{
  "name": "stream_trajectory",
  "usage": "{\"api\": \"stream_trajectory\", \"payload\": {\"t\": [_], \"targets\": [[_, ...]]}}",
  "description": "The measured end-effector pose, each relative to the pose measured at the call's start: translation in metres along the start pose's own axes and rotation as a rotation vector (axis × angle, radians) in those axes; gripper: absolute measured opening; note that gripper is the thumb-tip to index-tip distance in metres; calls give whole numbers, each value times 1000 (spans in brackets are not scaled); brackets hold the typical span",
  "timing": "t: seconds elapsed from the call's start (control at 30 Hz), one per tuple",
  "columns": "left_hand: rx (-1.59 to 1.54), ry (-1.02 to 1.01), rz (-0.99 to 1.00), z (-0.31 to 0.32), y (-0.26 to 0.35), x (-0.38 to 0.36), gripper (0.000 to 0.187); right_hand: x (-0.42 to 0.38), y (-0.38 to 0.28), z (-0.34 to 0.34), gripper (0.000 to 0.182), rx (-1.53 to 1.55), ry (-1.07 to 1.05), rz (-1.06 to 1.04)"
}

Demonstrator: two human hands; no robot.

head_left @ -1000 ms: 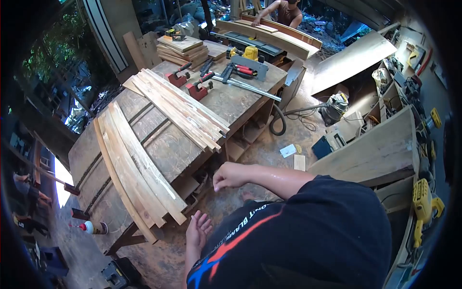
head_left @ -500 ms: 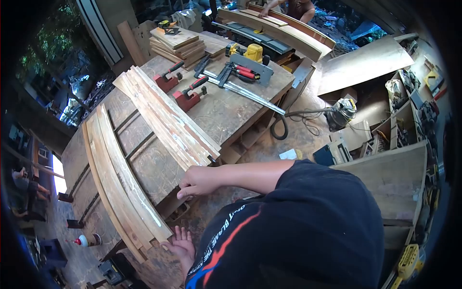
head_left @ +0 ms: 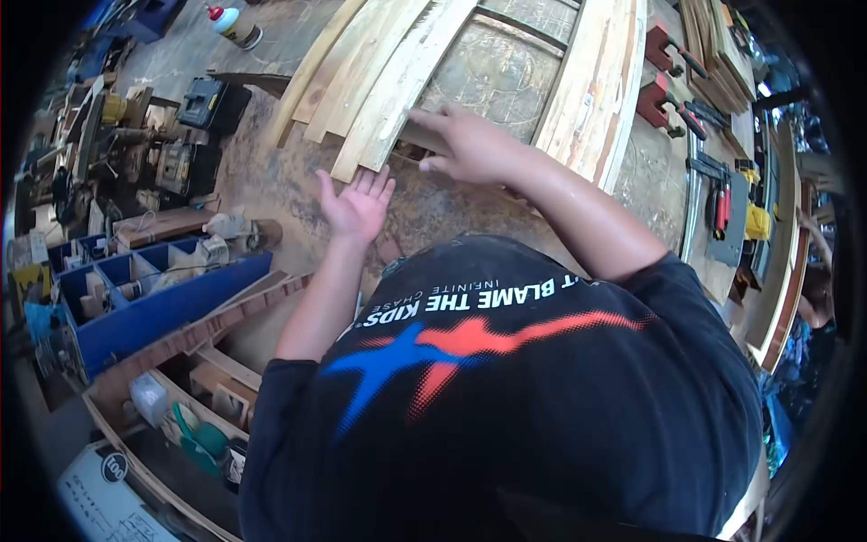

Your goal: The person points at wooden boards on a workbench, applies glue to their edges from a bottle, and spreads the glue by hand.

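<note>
Several curved wooden strips (head_left: 404, 88) lie side by side on the worktable, their stepped ends toward me, with whitish smears on some faces. My left hand (head_left: 356, 208) is palm up with fingers spread, the fingertips right at the end of the longest strip. My right hand (head_left: 470, 144) reaches across from the right, index finger stretched to the edge of that strip and thumb apart. A second bundle of strips (head_left: 587, 86), streaked with white, lies farther right on the table.
Red bar clamps (head_left: 662, 105) stand beyond the second bundle, near yellow power tools. A white bottle with a red cap (head_left: 237, 29) is at the upper left. Below it are a black toolbox (head_left: 213, 107) and a blue divided box (head_left: 163, 312). Another person's arm (head_left: 817, 239) shows far right.
My view has swung down and to the left. My right hand has moved from beside the second bundle to the curved strips, its fingers now extended. My left hand stays at the strip ends.
</note>
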State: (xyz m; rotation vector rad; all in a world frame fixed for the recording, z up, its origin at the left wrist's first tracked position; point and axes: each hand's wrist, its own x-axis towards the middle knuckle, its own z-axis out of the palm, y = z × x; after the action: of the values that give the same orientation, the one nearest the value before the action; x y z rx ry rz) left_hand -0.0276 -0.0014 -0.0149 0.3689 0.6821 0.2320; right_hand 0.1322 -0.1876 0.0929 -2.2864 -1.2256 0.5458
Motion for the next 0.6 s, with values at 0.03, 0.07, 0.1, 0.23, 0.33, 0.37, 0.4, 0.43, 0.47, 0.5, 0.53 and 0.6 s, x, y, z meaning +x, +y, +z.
{"api": "stream_trajectory", "payload": {"t": [0.03,0.07,0.1,0.23,0.33,0.37,0.4,0.43,0.47,0.5,0.53,0.6], "targets": [[-7,5,1,4,-3,0,103,12,-5,-7,88,-89,-105,83],[-12,8,0,7,-5,0,103,21,-5,-7,90,-103,-182,99],[-9,32,4,13,-7,-1,104,27,-4,-6,92,-116,-258,119],[27,6,-4,13,-12,-5,104,28,8,17,95,-251,-253,42],[54,1,-4,16,-10,-8,104,18,13,26,97,-198,-235,-16],[67,-2,-13,14,-9,-9,105,14,14,29,97,-172,-265,-18],[80,-12,-16,15,-6,-8,105,12,12,28,97,-149,-289,-24],[93,-18,-13,18,-2,-6,106,10,13,31,98,-141,-242,-47],[107,-20,-17,19,-1,-9,107,10,13,34,98,-140,-211,-50],[122,-20,-24,19,-1,-13,108,10,11,38,98,-137,-181,-50],[123,-27,-27,21,2,-12,109,13,8,40,98,-136,-145,-53],[120,-31,-40,23,4,-15,110,15,2,41,93,-133,-170,-56]]}}
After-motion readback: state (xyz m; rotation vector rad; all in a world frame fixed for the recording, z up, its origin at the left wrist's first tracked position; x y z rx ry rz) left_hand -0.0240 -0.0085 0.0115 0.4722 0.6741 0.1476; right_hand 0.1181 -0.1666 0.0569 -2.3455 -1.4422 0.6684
